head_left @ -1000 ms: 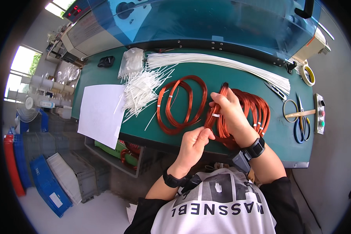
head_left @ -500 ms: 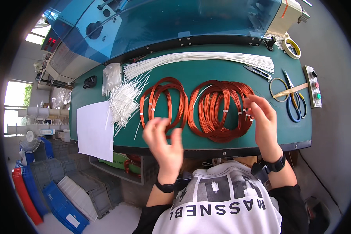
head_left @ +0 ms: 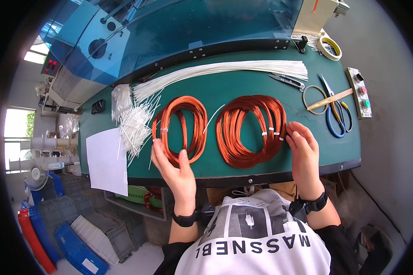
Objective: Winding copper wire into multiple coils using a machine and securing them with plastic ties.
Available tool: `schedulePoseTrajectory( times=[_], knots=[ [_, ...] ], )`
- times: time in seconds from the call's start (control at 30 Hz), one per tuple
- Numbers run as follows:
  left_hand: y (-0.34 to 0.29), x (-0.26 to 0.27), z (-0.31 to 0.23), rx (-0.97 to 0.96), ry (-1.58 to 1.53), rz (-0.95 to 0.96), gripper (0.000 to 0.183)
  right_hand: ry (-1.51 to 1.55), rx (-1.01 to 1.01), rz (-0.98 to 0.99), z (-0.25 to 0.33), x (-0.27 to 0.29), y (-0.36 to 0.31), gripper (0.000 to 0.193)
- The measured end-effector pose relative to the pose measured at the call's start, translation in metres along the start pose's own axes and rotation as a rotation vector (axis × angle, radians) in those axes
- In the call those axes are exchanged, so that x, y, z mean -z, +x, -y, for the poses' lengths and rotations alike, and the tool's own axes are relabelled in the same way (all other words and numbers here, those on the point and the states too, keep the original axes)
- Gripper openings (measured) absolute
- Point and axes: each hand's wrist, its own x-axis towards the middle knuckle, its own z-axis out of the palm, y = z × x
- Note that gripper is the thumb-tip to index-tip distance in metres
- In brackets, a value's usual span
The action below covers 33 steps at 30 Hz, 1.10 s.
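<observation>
Two bundles of copper-coloured wire coils lie side by side on the green table. At the near left edge of the left coil bundle (head_left: 199, 133) is my left hand (head_left: 175, 176), its fingers stretched out and its thumb apart. My right hand (head_left: 304, 158) stands with extended fingers against the right side of the thicker right coil bundle (head_left: 227, 142). Neither hand grips anything. Small white bands (head_left: 270, 134) wrap the right coils, and a band (head_left: 164, 129) shows on the left ones. Between the bundles lies a short white strip (head_left: 211, 120).
Short white strips (head_left: 135, 130) are heaped beside a white sheet (head_left: 106, 160). Long white strips (head_left: 225, 68) lie along the back, before a blue-covered machine (head_left: 206, 27). Snips (head_left: 287, 81), blue-handled scissors (head_left: 336, 123) and a button box (head_left: 360, 91) are at the right.
My left hand has moved left to the left coils, which now lie more closely together. A gap has opened between the bundles, with the short strip in it. The view has shifted slightly.
</observation>
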Motion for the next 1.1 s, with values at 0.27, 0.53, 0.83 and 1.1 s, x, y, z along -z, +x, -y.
schedulePoseTrajectory(
  times=[0.27, 0.53, 0.83, 1.1],
  knots=[
    [-0.042, -0.076, -0.044, -0.470, 0.154, 0.762, 0.037, 0.073, -0.007, -0.033, 0.001, -0.014, -0.003, 0.037],
    [-0.007, -0.038, -0.054, -0.153, -0.286, 1.114, 0.030, 0.387, -0.377, 0.335, 0.031, -0.036, 0.005, 0.033],
    [0.009, -0.014, -0.047, 0.606, -1.008, 1.482, 0.031, 0.391, -0.669, 0.502, 0.029, -0.088, 0.003, 0.038],
    [-0.004, -0.016, -0.040, 0.393, -1.024, 1.619, 0.040, 0.451, -0.662, 0.508, 0.034, -0.090, 0.021, 0.027]
  ],
)
